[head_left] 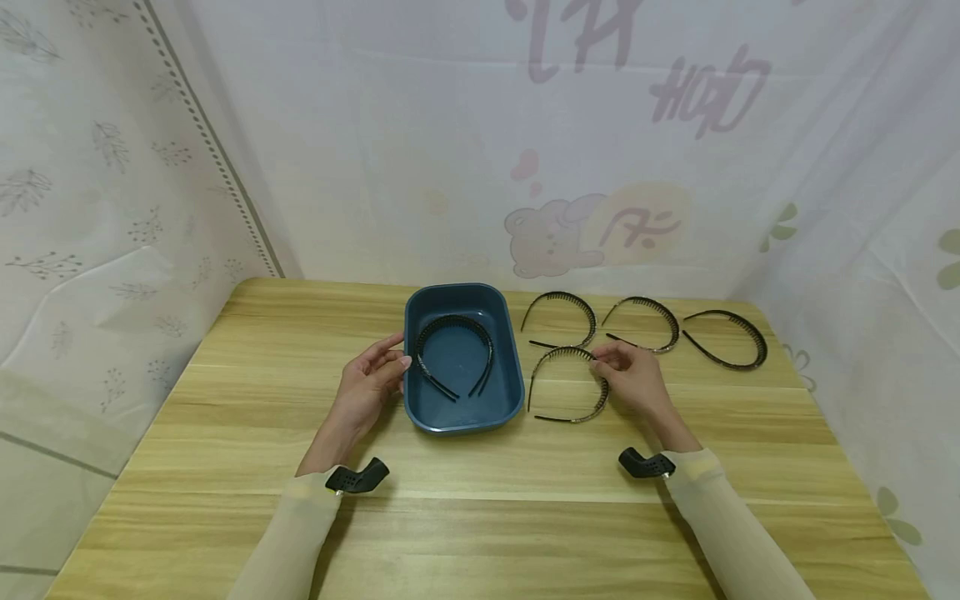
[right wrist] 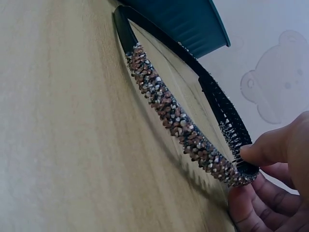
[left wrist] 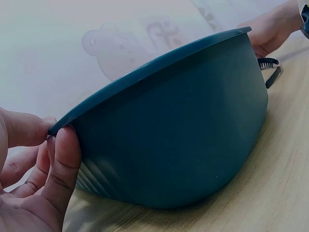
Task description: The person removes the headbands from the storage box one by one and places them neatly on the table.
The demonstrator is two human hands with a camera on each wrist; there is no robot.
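Observation:
My left hand (head_left: 369,381) pinches the left rim of a blue plastic basin (head_left: 461,425), thumb on top and fingers below, as the left wrist view shows. Inside the basin lie black toothed headbands (head_left: 453,320), close together so that I cannot tell their number surely. To the right of the basin, my right hand (head_left: 636,377) pinches the curved top of another headband (head_left: 576,419). Seen from the right wrist, this headband (right wrist: 169,113) is black with small teeth inside and crusted with pinkish and silvery stones. Its ends point towards the basin.
Behind and right of the held headband, three more lie on the wooden table (head_left: 465,533): one headband (head_left: 591,310) near the basin, a second headband (head_left: 672,321) beside it, and a third headband (head_left: 759,342) farthest right. A printed cloth (head_left: 420,167) hangs behind the table.

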